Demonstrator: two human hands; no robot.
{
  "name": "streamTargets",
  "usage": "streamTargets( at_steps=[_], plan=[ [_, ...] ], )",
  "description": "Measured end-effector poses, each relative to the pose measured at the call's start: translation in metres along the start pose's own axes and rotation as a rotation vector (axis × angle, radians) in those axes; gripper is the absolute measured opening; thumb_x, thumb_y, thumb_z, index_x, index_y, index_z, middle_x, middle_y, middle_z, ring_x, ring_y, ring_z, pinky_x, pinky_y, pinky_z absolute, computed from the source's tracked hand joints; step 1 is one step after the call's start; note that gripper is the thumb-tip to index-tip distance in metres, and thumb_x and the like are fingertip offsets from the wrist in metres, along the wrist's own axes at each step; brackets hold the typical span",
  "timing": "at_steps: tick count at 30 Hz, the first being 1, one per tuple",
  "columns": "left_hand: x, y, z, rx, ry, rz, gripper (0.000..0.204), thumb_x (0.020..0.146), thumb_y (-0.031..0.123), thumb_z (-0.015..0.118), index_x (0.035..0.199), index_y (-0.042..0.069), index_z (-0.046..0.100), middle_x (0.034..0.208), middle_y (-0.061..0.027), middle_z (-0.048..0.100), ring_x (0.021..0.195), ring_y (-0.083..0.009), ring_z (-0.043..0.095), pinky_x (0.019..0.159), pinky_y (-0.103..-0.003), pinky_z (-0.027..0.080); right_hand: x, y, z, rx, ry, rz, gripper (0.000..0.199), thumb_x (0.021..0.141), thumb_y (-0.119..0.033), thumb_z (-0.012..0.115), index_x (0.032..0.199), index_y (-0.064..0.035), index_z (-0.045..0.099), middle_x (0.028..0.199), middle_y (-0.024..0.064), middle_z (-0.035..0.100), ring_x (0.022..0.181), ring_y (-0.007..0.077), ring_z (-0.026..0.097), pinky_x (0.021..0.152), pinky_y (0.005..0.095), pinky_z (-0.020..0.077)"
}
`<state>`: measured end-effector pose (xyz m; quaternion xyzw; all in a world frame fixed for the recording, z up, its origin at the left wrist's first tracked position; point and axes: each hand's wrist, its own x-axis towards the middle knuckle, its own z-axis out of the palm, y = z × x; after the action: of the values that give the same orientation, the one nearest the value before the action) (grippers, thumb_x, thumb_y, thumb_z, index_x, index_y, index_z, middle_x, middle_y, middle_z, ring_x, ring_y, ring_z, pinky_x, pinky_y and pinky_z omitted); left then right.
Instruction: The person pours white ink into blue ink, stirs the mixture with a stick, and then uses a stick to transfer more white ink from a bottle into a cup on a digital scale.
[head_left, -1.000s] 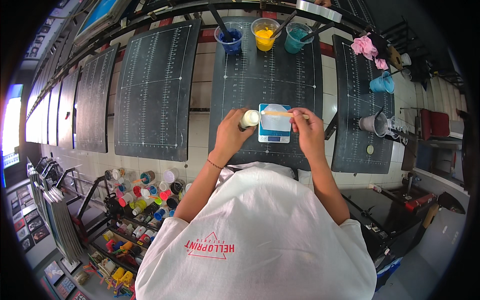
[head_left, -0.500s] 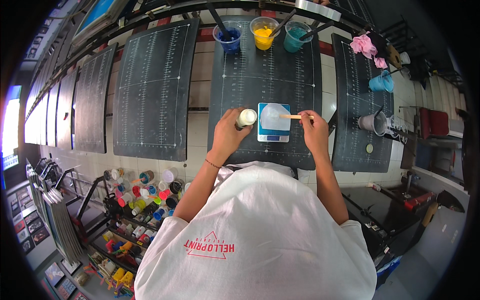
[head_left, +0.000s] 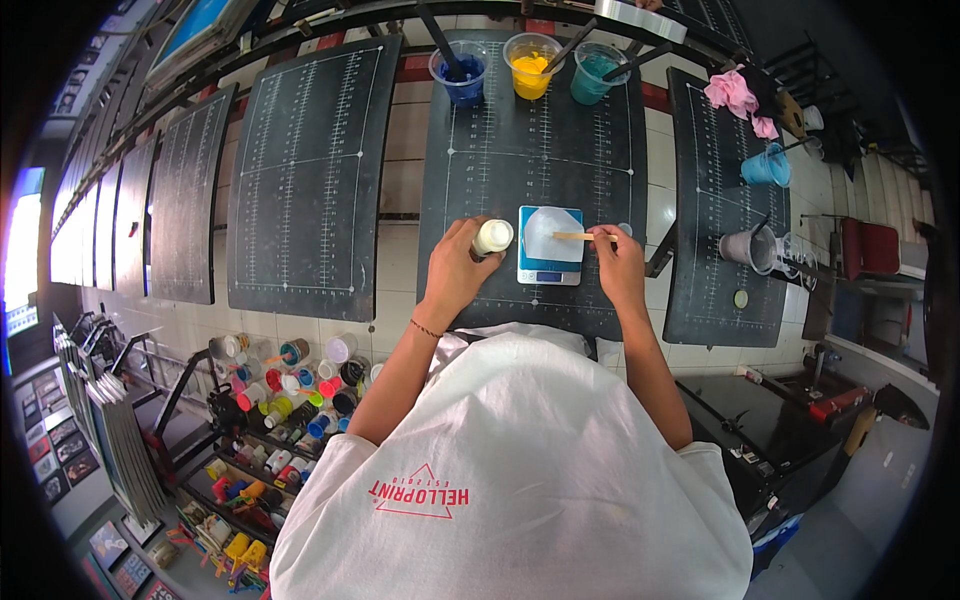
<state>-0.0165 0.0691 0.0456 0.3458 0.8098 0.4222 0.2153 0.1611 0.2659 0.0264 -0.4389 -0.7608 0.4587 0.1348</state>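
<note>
My left hand is closed around a small pale bottle with its round top facing up, just left of a digital scale. A translucent whitish sheet covers most of the blue weighing plate. Between the fingers of my right hand is a flat wooden stick. Its tip reaches over the sheet; whether it touches the surface I cannot tell. Both hands are over the black printing board with white measuring marks.
Three clear cups of blue, yellow and teal paint, with sticks in them, stand at the board's far end. On the right board are a light-blue cup and a grey cup. Several paint pots crowd the lower left.
My right hand has shifted slightly left, carrying the stick's tip a little farther over the sheet. My left hand keeps the bottle in nearly the same place.
</note>
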Motion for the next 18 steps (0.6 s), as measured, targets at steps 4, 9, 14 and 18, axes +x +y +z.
streamTargets(
  at_steps=[4,9,14,18],
  plan=[
    [0.000,-0.001,0.000,0.001,0.002,0.005,0.047,0.079,0.012,0.082,0.123,0.003,0.066,0.105,-0.0090,0.066,0.074,-0.0190,0.063,0.070,-0.033,0.053,0.001,0.002,0.003,0.054,-0.011,0.023,0.026,0.101,-0.022,0.059,0.105,-0.0015,0.073,0.081,0.0083,0.073,0.067,0.0135,0.064,0.062,0.0312,0.0477],
    [0.000,0.001,0.000,0.003,-0.013,-0.023,0.047,0.079,0.012,0.082,0.123,0.003,0.066,0.105,-0.0090,0.066,0.074,-0.0191,0.063,0.070,-0.032,0.053,0.005,0.010,0.008,0.213,-0.058,0.092,0.025,0.102,-0.021,0.059,0.105,-0.0016,0.074,0.080,0.0029,0.069,0.068,0.0091,0.059,0.062,0.0262,0.0470],
    [0.000,0.001,-0.002,0.004,-0.008,-0.009,0.047,0.079,0.011,0.082,0.122,0.003,0.066,0.104,-0.0091,0.066,0.074,-0.0192,0.063,0.070,-0.033,0.053,0.006,0.021,0.007,0.443,-0.078,0.207,0.025,0.102,-0.022,0.060,0.106,-0.0019,0.074,0.082,0.0002,0.066,0.069,0.0065,0.055,0.062,0.0225,0.0465],
    [-0.001,-0.001,0.000,-0.009,0.005,0.001,0.046,0.079,0.011,0.082,0.122,0.003,0.067,0.103,-0.0091,0.066,0.073,-0.0191,0.063,0.070,-0.032,0.053,0.007,0.026,0.003,0.520,-0.077,0.238,0.025,0.103,-0.023,0.060,0.105,-0.0015,0.073,0.083,-0.0002,0.065,0.070,0.0064,0.055,0.063,0.0227,0.0466]
  ],
)
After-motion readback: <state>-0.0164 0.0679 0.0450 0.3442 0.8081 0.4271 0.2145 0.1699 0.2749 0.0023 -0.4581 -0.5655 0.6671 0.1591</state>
